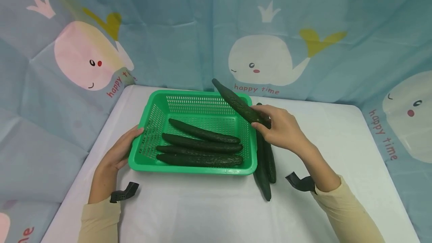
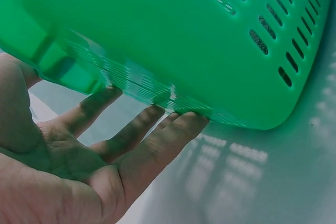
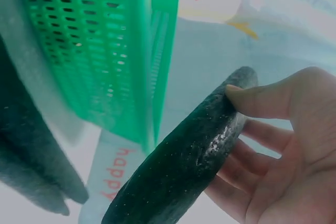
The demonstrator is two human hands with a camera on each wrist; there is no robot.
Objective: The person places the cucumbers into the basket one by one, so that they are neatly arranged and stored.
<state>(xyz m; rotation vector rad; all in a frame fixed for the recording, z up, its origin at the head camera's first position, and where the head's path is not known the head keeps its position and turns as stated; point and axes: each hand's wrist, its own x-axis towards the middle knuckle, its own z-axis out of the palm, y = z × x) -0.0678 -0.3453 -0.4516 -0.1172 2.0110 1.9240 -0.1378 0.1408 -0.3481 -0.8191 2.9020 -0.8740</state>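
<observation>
My right hand [image 1: 281, 128] pinches a dark green cucumber [image 1: 233, 98] near one end, thumb on one side and fingers on the other. The cucumber is tilted above the right rim of the green plastic basket [image 1: 192, 170]. In the right wrist view, the held cucumber [image 3: 178, 166] is apart from the basket wall [image 3: 84, 61]. My left hand [image 1: 119, 149] holds the basket's left side, its thumb at the rim. In the left wrist view, the fingertips [image 2: 191, 121] touch the outer wall. Several cucumbers [image 1: 202, 144] lie side by side inside the basket.
Two more cucumbers [image 1: 262, 171] lie on the white tabletop [image 1: 202, 213], close against the basket's right side. A blue curtain [image 1: 175, 48] printed with whales hangs behind and beside the table. Each wrist wears a small black camera mount [image 1: 125, 192].
</observation>
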